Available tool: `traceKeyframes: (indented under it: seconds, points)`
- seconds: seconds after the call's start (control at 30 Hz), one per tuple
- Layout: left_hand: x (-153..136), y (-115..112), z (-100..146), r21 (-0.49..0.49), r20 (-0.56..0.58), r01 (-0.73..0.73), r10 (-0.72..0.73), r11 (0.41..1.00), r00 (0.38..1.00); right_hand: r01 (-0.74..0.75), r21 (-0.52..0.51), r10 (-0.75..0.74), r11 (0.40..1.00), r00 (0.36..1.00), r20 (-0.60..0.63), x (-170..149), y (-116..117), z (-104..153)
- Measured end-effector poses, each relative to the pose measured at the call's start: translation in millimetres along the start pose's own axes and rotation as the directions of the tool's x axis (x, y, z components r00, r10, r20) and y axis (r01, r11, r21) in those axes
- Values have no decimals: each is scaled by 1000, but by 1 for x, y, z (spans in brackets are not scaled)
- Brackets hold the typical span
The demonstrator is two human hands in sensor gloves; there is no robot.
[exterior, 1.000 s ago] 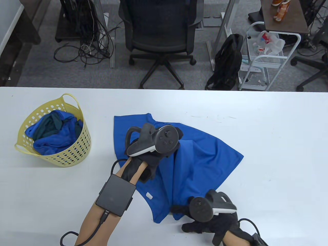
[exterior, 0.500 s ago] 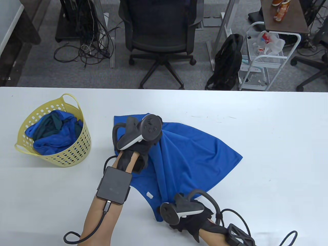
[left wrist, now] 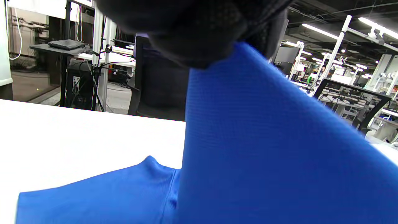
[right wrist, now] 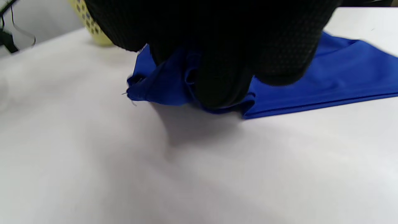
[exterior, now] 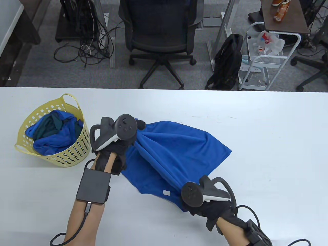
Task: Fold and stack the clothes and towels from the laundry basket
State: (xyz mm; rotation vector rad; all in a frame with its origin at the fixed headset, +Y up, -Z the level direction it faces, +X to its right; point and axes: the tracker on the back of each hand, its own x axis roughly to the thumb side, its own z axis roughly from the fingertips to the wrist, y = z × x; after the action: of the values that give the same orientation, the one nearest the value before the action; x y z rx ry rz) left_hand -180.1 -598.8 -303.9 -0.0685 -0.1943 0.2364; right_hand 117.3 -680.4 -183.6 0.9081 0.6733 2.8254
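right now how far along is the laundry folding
Early. Done: nothing folded or stacked shows on the table. In hand: one blue shirt, gripped at opposite ends by the left hand and right hand, pulled taut between them, partly resting on the table. Left: finishing this fold, plus the blue and dark green pieces in the basket.

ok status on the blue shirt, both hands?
Left hand grips blue shirt at far end, right hand pinches near end. Shirt taut between them, partly on table. Yellow basket beside left hand, apart.
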Motion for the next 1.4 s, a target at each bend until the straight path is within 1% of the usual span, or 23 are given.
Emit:
traceKeyframes:
  seconds: [0.13,0.2,0.23,0.3,0.4,0.47,0.57,0.63,0.67,0.7,0.73,0.77,0.83,0.87,0.9,0.97,1.07,1.17,1.23,1.27,1.33,1.37,1.4]
  points:
    - [-31,19,16,-81,111,-205,213,976,971,121,-197,-118,973,993,28,-24,-45,19]
    - [-43,29,24,-124,171,-248,267,961,948,151,-236,-148,960,988,29,-33,-63,26]
    - [-49,34,28,-168,201,-242,274,956,941,175,-293,-171,940,985,39,-39,-74,31]
    - [-54,39,34,-152,225,-219,249,964,942,235,-365,-224,901,972,72,-49,-89,38]
    - [-53,41,37,-118,235,-155,179,981,955,320,-379,-292,868,948,130,-58,-99,40]
    - [-53,40,36,-117,231,-155,178,981,956,321,-387,-299,865,947,116,-62,-100,39]
    - [-53,41,32,-111,233,-145,167,983,958,243,-412,-272,878,962,-12,-66,-100,33]
    - [-46,35,18,-115,179,-20,41,993,983,143,-359,-218,922,959,-179,-69,-102,12]
    - [-41,29,4,-123,96,101,-89,987,991,89,-297,-179,951,939,-294,-73,-110,-11]
    - [-36,27,-6,-115,35,182,-180,976,983,49,-293,-157,955,921,-357,-74,-117,-20]
    - [-30,31,-12,-49,-47,259,-261,965,964,-17,-332,-132,943,897,-422,-73,-128,-24]
    - [-23,41,-13,102,-111,316,-305,943,946,-126,-455,-117,881,876,-468,-66,-147,-21]
    - [-17,69,-9,374,-145,296,-260,879,955,-236,-670,-144,704,876,-461,-53,-174,-5]
    - [-16,83,-3,442,-139,279,-243,853,960,-248,-747,-161,617,889,-428,-46,-186,7]
    - [-15,97,4,500,-115,262,-237,825,965,-242,-791,-155,562,909,-388,-40,-197,20]
    - [-14,121,24,609,-56,238,-259,756,964,-242,-829,-113,504,933,-341,-29,-206,43]
    - [-15,131,59,682,35,203,-308,703,951,-243,-846,-41,475,954,-297,-21,-196,67]
    - [-18,102,90,646,116,232,-394,727,912,-183,-807,-14,561,973,-230,-25,-160,74]
    - [-22,65,104,548,187,250,-408,798,894,-143,-707,4,693,981,-194,-33,-119,69]
    - [-25,34,113,447,243,260,-396,856,886,-115,-634,1,765,984,-177,-37,-92,66]
    - [-31,-11,126,261,313,264,-341,928,887,-60,-514,-12,856,991,-135,-41,-49,63]
    - [-34,-28,133,185,336,257,-307,948,890,-41,-484,-22,874,992,-124,-42,-39,63]
    - [-37,-51,143,70,368,233,-243,970,898,23,-389,-64,921,994,-93,-42,-14,63]
